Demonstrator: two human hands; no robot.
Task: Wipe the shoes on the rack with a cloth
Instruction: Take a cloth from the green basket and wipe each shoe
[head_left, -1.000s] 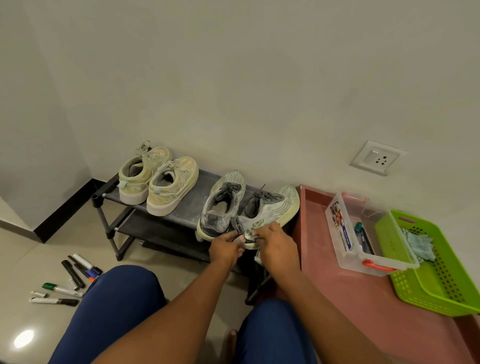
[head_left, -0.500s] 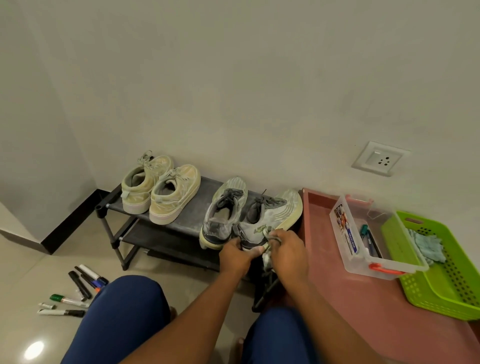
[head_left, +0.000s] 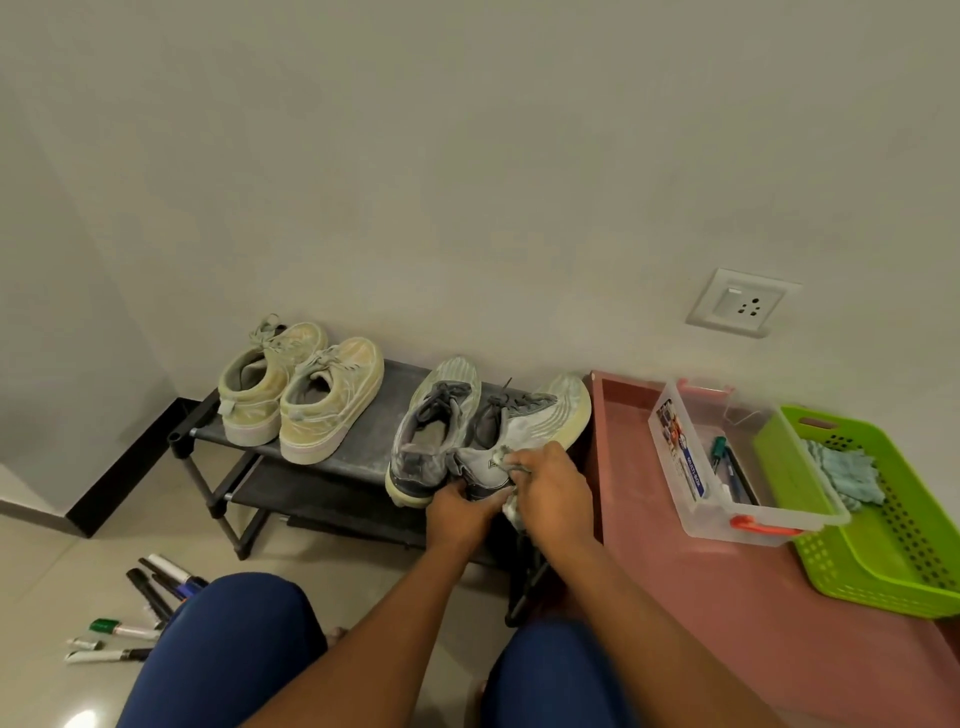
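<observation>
A low black shoe rack (head_left: 363, 457) stands against the wall. On its top shelf sit a beige pair of sneakers (head_left: 301, 395) on the left and a grey pair on the right. My left hand (head_left: 462, 512) grips the heel of the right grey shoe (head_left: 524, 421). My right hand (head_left: 550, 488) holds a pale cloth (head_left: 506, 460) pressed against that shoe's heel side; most of the cloth is hidden under my fingers. The left grey shoe (head_left: 431, 431) stands beside it, untouched.
Right of the rack lies a pink tray (head_left: 727, 597) with a clear plastic box (head_left: 727, 467) of pens and a green basket (head_left: 893, 530) holding a light blue cloth (head_left: 847, 473). Several markers (head_left: 140, 603) lie on the floor at left. My knees fill the bottom.
My right hand has moved the cloth a little up along the grey shoe's heel side. My left hand keeps its grip on the heel. The camera has tilted slightly.
</observation>
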